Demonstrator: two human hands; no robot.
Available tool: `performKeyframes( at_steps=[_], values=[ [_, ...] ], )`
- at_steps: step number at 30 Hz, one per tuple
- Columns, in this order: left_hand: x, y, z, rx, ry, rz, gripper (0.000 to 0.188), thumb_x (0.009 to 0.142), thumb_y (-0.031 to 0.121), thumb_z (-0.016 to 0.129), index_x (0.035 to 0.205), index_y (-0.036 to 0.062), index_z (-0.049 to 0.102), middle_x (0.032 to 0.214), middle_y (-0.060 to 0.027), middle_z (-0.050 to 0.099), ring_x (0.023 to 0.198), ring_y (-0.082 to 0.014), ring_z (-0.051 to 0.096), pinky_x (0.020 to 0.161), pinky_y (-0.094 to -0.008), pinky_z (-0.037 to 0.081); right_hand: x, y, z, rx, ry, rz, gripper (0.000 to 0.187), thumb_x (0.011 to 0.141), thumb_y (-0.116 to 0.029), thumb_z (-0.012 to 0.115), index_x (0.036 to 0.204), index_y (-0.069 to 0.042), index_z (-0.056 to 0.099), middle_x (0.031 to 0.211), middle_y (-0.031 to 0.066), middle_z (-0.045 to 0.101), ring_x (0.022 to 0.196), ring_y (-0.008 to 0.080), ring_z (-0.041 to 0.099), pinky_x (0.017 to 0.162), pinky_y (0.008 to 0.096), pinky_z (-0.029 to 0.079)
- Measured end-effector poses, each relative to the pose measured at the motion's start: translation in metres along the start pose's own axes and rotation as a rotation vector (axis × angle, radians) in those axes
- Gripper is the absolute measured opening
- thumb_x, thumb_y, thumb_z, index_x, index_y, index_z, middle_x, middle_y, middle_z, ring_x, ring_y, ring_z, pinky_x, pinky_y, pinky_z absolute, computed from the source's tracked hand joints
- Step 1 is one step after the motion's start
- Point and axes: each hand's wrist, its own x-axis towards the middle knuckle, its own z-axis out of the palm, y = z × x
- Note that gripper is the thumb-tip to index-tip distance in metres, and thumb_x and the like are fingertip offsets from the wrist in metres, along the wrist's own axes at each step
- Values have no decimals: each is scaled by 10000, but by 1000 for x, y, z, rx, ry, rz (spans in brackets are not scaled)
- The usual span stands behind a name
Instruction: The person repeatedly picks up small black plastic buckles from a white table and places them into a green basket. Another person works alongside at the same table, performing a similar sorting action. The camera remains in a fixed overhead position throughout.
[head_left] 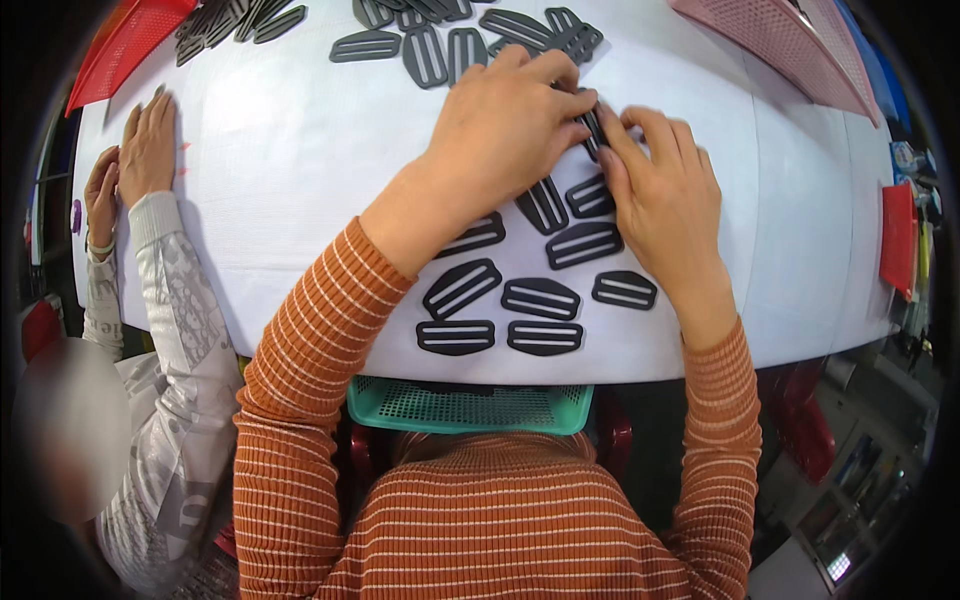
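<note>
Between my two hands a black plastic slide buckle point(592, 135) is held up at an angle over the white table, partly hidden by fingers. My left hand point(512, 122) pinches its upper end with thumb and fingertips. With thumb and forefinger, my right hand point(665, 185) grips its right side. Below them lie several loose slide buckles, among them one point(584, 245) beside my right wrist, one point(540, 298) in the middle and one point(455, 337) near the table edge. Beyond my left hand spreads a heap of the same buckles point(425, 55).
A green plastic basket point(470, 408) sits under the table's front edge against me. Red point(130, 45) and pink point(790, 45) baskets stand at the far corners. Another pile of buckles point(235, 22) lies far left. On the left, a co-worker's hands point(150, 150) rest on the white table point(290, 230).
</note>
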Motion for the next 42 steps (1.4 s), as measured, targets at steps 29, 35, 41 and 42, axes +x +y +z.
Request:
performKeyframes(
  at_steps=[29,35,41,42],
  values=[
    [-7,-29,17,10,-91,-95,239,918,169,651,1122,168,773,1118,26,673,974,-198,615,860,-339,537,2,-13,4,81,-172,62,235,917,-246,672,1099,-113,740,1004,18,617,952,215,609,704,348,560],
    [-6,-28,25,-2,-67,-68,248,918,148,621,1116,163,769,1119,16,671,1016,-217,605,830,-388,515,13,-17,13,-13,-125,69,229,907,-241,676,1082,-111,747,1013,11,630,936,209,615,683,347,552],
    [-11,-21,22,32,-56,-32,259,892,155,674,1133,166,769,1118,32,675,934,-204,596,835,-350,536,-13,1,0,260,-125,198,240,926,-237,659,1121,-122,739,1083,11,635,1003,213,625,723,352,560],
    [-11,-21,22,35,-56,-33,259,890,152,675,1130,164,769,1115,30,675,934,-205,596,834,-350,536,-13,4,-3,339,-114,252,242,928,-237,657,1125,-122,738,1092,10,635,1011,213,626,728,351,561]
  ],
)
